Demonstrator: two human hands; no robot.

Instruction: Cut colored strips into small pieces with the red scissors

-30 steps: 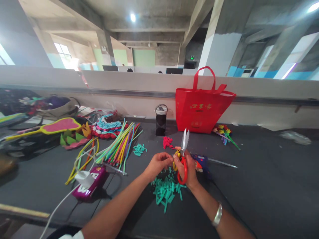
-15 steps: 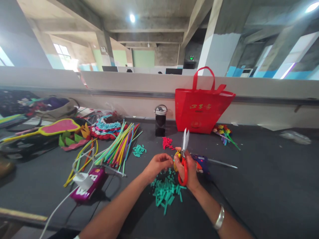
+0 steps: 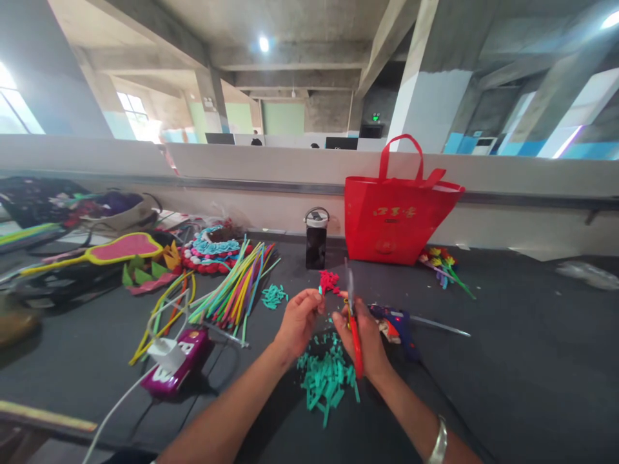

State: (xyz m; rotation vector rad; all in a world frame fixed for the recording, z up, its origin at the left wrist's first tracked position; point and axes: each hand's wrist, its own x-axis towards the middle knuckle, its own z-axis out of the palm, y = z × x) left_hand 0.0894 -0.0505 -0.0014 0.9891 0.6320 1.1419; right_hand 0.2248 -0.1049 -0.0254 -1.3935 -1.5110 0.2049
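Note:
My left hand (image 3: 300,319) pinches a small teal strip (image 3: 320,291) between thumb and fingertips. Close by on the right, my right hand (image 3: 366,335) is wrapped round red-handled scissors (image 3: 356,338), whose blades point up and away from me. A loose heap of cut teal strips (image 3: 326,377) lies on the dark table below both hands. Beyond them sit a small pile of teal pieces (image 3: 274,296) and a pile of red pieces (image 3: 329,281). A blue glue gun (image 3: 409,332) rests just right of my right hand, and something yellow beside the scissors is partly hidden.
A bundle of coloured pipe cleaners (image 3: 239,283) and a purple power strip (image 3: 178,362) with a white plug lie left. At the back stand a black bottle (image 3: 316,245) and a red bag (image 3: 399,222). Small flowers (image 3: 442,261) lie beside the bag.
My hands have moved apart. The left one has lifted slightly with the teal strip showing at its fingertips, and the scissors have turned so their blades show edge-on.

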